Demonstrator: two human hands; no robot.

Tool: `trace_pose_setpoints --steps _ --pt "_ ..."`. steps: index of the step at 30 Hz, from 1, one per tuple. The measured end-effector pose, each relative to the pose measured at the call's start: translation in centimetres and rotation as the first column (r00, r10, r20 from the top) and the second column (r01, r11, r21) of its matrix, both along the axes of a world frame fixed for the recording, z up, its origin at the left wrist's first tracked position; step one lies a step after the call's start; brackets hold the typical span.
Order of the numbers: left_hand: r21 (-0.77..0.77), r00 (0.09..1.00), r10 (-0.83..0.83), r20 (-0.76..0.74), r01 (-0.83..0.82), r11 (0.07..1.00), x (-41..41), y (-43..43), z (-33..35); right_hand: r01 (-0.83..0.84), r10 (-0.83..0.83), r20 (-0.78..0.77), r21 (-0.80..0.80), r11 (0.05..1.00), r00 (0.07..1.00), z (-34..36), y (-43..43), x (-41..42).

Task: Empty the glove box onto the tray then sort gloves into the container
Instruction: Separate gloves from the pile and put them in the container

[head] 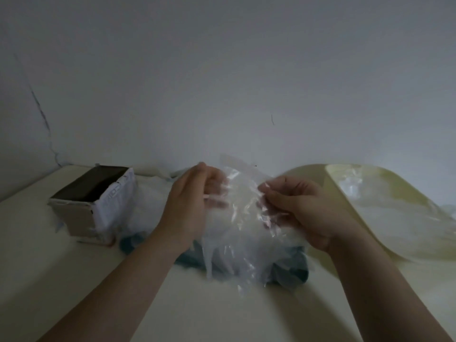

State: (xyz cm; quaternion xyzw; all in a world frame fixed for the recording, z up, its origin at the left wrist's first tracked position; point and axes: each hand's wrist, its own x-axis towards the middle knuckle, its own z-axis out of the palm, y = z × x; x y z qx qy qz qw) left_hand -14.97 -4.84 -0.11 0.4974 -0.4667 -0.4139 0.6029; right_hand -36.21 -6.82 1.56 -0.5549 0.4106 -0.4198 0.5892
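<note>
I hold a clear thin plastic glove [243, 201] up over the middle of the table with both hands. My left hand [190, 203] pinches its left edge and my right hand [296, 208] pinches its right edge. Its lower part hangs down over a heap of clear gloves lying on a dark teal container [293, 270]. An open cardboard glove box [81, 215] with a torn white label stands at the left, its inside dark. A pale yellow tray [385, 183] lies at the right with more clear gloves [399, 218] on it.
A plain grey-white wall rises right behind the table, with a crack at the far left. The cream table top [209, 309] runs from the box to the near edge, with my forearms above it.
</note>
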Motion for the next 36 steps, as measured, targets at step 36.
trace_pose_setpoints --steps 36 --pt "0.143 0.843 -0.285 -0.457 0.386 0.911 1.7 1.8 3.5 -0.174 0.068 -0.277 -0.377 0.91 0.958 2.0 2.6 0.9"
